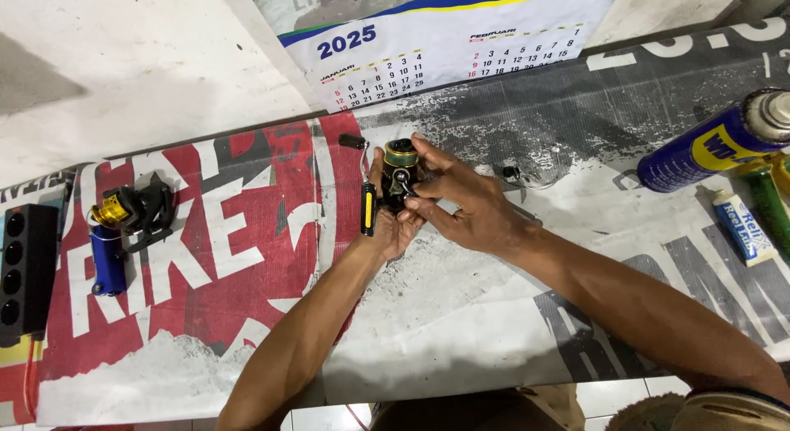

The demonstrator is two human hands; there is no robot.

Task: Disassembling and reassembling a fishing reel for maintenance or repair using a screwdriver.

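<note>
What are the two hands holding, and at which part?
A black fishing reel: left hand grips its underside, right hand pinches its front side.

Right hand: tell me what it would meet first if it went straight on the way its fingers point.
The right hand points leftward, fingers already on the black fishing reel that the left hand supports. That reel comes first; beyond it lies the black and yellow tool, though depth is hard to judge.

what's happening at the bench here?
A person holds a small black-and-gold fishing reel over the banner-covered table. The left hand cups it from below; the right hand has its fingers at the reel's front. A second reel lies to the left, a blue spray can to the right.
</note>
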